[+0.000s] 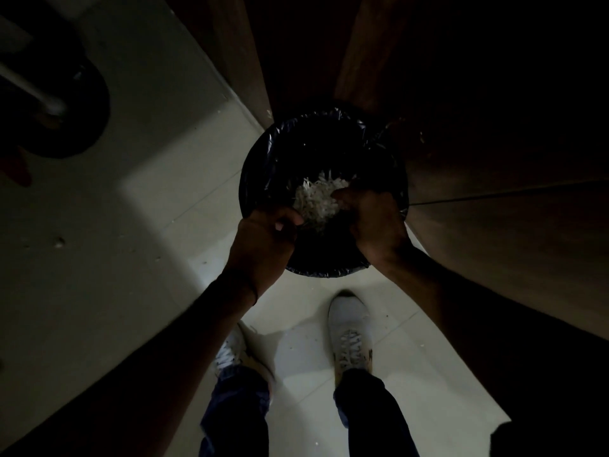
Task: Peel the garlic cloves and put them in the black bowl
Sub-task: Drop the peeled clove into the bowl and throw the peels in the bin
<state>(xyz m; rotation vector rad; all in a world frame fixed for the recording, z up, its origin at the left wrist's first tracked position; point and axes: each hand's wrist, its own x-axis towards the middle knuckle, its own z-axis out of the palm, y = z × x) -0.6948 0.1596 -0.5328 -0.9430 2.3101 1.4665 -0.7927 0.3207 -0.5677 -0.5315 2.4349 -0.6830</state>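
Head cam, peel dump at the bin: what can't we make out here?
All head view.
- Left hand: fingers curled, but dim light hides whether its grip holds anything.
- Right hand: fingertips among the pale peels, grip hidden.
- Lined bin: inside below the peels lost in black.
- Dark round object, top left: cut by the edge, unidentifiable.
- Black bowl and cloves: out of view.

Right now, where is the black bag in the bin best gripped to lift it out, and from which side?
Probably the crinkled rim of the black bag at the far side, pinched from above. Loose folds stand up there; the left hand and right hand cover the near rim, over the white peels.
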